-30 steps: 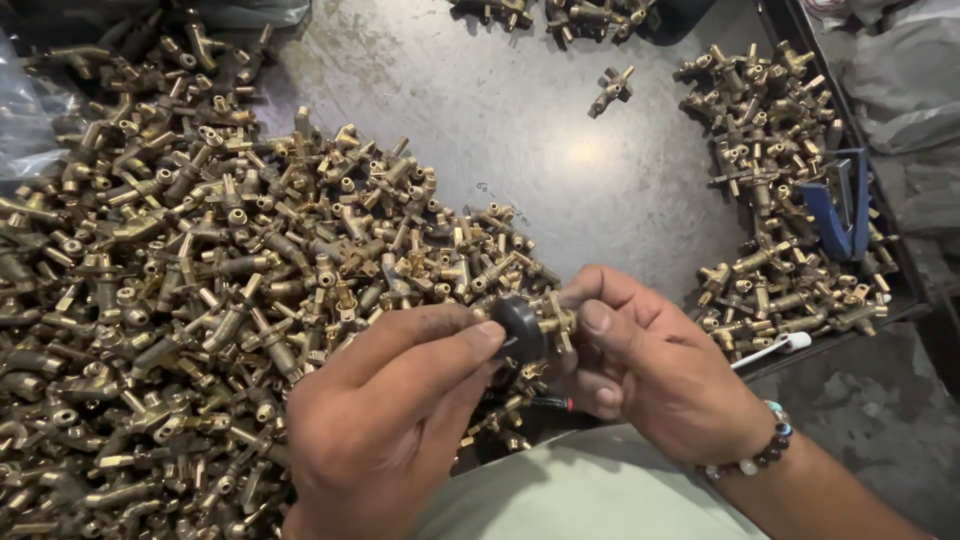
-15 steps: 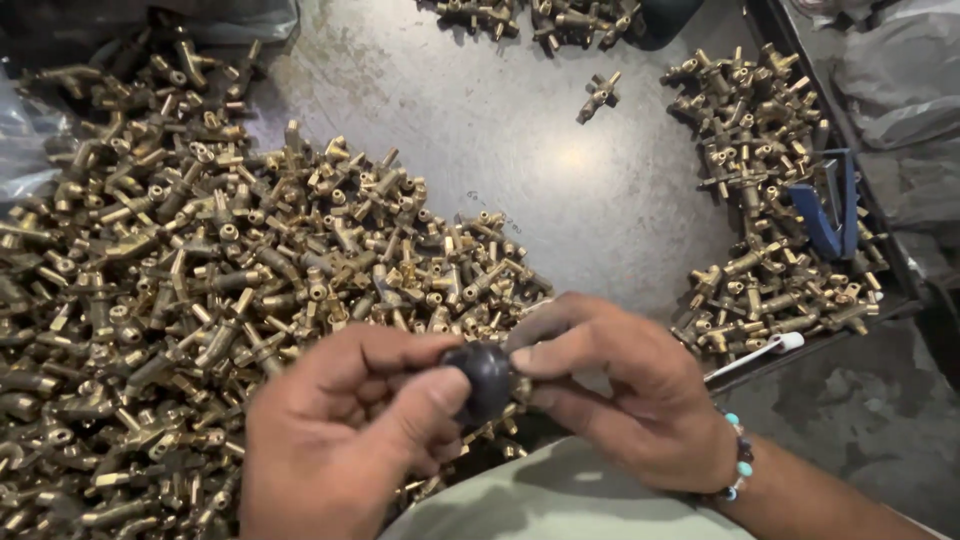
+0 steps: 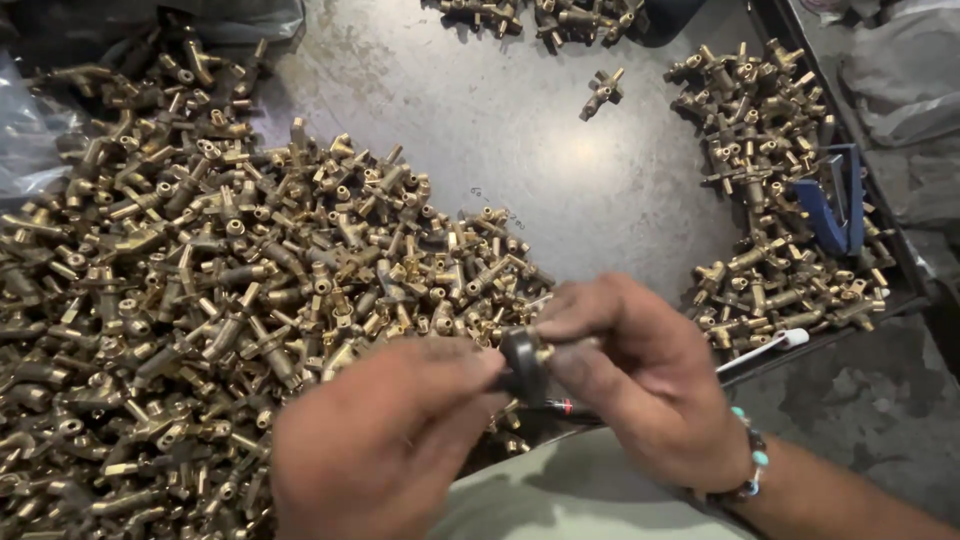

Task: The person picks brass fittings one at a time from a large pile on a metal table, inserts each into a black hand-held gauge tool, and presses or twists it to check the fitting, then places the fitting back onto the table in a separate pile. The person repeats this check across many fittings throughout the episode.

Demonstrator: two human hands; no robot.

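Observation:
My left hand and my right hand meet low in the middle of the view, both pinching one small brass valve fitting with a black round knob. The left fingers grip the black knob from the left. The right thumb and fingers hold the brass stem from the right; most of the fitting is hidden by my fingers. A beaded bracelet sits on my right wrist. Just behind my hands lies the edge of a big heap of brass fittings.
A grey metal table bears a second pile of brass fittings at the right, with a blue tool on it. A lone fitting and more fittings lie at the back. A pen-like stick lies by the table's front edge.
Both hands have drifted down and a little left with the fitting held between them, and the view has shifted slightly. The piles have not moved.

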